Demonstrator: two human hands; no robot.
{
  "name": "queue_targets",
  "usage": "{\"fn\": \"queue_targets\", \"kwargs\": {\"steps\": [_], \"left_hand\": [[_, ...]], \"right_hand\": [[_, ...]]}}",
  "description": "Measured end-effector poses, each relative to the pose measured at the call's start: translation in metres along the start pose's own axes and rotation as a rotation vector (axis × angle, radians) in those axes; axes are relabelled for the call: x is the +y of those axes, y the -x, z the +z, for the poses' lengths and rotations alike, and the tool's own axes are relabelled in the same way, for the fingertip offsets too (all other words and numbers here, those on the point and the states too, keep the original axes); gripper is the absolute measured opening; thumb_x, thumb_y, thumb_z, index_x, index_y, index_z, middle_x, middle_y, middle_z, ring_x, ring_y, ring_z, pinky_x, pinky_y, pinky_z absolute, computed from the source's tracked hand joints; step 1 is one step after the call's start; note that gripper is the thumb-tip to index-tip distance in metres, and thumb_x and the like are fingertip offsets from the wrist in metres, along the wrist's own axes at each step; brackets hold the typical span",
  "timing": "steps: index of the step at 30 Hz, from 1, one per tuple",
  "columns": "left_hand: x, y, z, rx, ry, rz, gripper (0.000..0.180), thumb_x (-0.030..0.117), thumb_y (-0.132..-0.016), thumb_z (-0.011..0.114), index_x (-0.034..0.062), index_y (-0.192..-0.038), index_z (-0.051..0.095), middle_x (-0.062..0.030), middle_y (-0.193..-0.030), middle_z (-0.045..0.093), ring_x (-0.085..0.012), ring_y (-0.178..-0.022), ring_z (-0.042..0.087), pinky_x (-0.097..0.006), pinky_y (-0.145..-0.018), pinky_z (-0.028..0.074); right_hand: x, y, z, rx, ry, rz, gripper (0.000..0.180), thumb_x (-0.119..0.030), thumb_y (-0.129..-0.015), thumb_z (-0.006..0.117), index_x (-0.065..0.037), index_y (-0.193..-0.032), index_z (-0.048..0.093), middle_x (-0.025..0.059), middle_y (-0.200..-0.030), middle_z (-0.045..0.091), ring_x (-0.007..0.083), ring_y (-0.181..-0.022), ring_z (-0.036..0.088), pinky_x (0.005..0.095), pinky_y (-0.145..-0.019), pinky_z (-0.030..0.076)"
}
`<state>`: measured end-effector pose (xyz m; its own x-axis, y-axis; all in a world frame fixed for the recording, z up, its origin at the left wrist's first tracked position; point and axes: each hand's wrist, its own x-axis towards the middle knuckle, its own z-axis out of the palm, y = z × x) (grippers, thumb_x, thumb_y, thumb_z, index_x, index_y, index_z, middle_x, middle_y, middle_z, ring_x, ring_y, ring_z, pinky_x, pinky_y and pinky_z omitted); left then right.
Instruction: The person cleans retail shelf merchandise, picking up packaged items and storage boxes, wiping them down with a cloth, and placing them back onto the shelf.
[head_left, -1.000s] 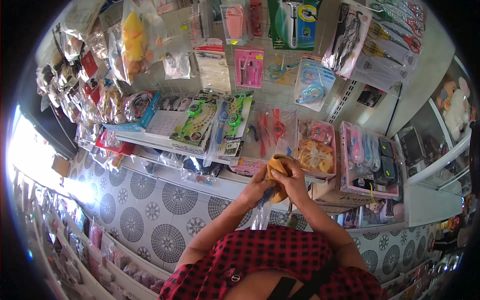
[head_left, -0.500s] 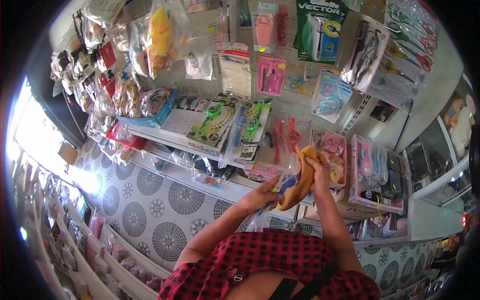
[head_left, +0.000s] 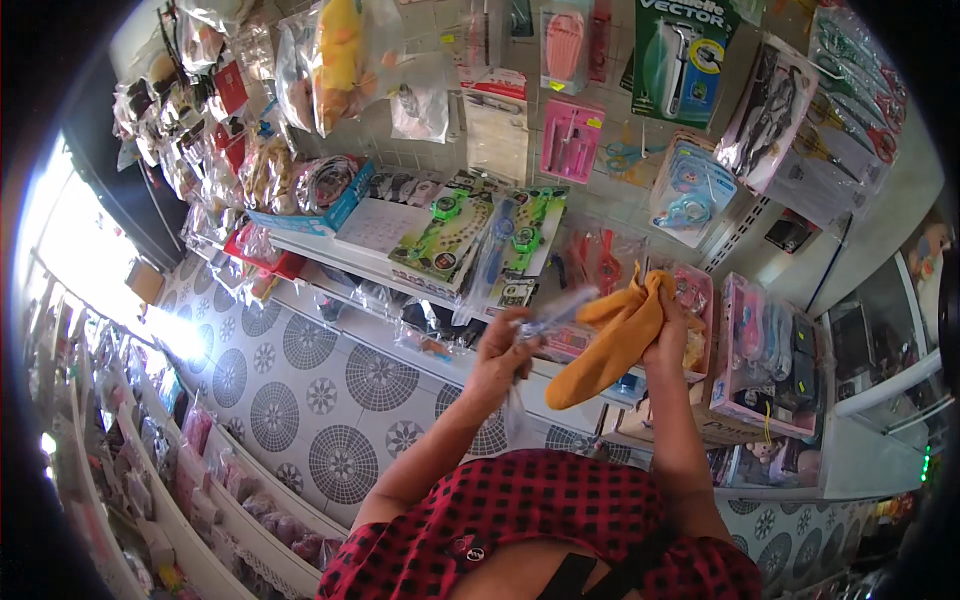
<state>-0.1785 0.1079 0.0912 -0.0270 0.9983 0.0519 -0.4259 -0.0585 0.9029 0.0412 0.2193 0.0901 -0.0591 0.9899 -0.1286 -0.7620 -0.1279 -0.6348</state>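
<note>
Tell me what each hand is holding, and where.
Right hand grips the orange-yellow cloth by its bunched upper end; left hand pinches a clear plastic packet by its lower end.

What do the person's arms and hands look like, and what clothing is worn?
Both forearms are bare, with no gloves on the left hand or right hand. The person wears a red and black checked top with a dark strap across it.
</note>
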Motion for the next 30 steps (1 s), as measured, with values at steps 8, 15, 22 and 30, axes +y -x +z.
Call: {"fn": "queue_targets", "kwargs": {"steps": [8,15,22,30], "left_hand": [[-0.014,0.002,-0.001,0.205,-0.498,0.363,0.067,-0.007,-0.071,0.049,0.0047,-0.131,0.020,-0.0038,-0.072,0.052,-0.0097,-0.057,0.046,-0.024,-0.051,0.040],[-0.009,0.013,0.015,0.206,-0.895,0.459,0.074,-0.010,-0.064,0.041,0.0054,-0.132,0.016,-0.0190,-0.079,0.056,-0.0380,-0.065,0.055,-0.038,-0.054,0.043],[-0.002,0.024,0.020,0.125,-0.848,0.423,0.079,-0.011,-0.061,0.043,0.0025,-0.133,0.013,-0.0113,-0.071,0.052,-0.0245,-0.058,0.052,-0.029,-0.054,0.041],[0.000,0.028,0.021,-0.055,-0.498,0.130,0.077,-0.005,-0.068,0.052,0.0043,-0.133,0.012,-0.0076,-0.079,0.055,-0.0148,-0.062,0.054,-0.024,-0.052,0.039]], "right_hand": [[0.033,0.054,0.062,-0.188,0.058,0.238,0.028,-0.012,-0.082,0.054,-0.006,-0.108,0.047,0.0064,-0.100,0.055,0.0191,-0.089,0.056,0.0321,-0.075,0.048],[0.067,0.071,0.064,-0.348,0.276,0.226,0.024,-0.003,-0.076,0.060,-0.005,-0.099,0.053,0.0013,-0.093,0.055,0.0115,-0.085,0.054,0.0251,-0.075,0.045],[0.059,0.062,0.061,-0.326,0.700,-0.234,0.024,0.000,-0.069,0.063,-0.003,-0.091,0.055,0.0013,-0.086,0.057,0.0089,-0.080,0.052,0.0222,-0.072,0.042],[0.028,0.046,0.060,-0.331,0.814,-0.417,0.016,-0.001,-0.071,0.062,-0.003,-0.085,0.054,-0.0008,-0.082,0.055,0.0059,-0.074,0.052,0.0199,-0.067,0.042]]}}
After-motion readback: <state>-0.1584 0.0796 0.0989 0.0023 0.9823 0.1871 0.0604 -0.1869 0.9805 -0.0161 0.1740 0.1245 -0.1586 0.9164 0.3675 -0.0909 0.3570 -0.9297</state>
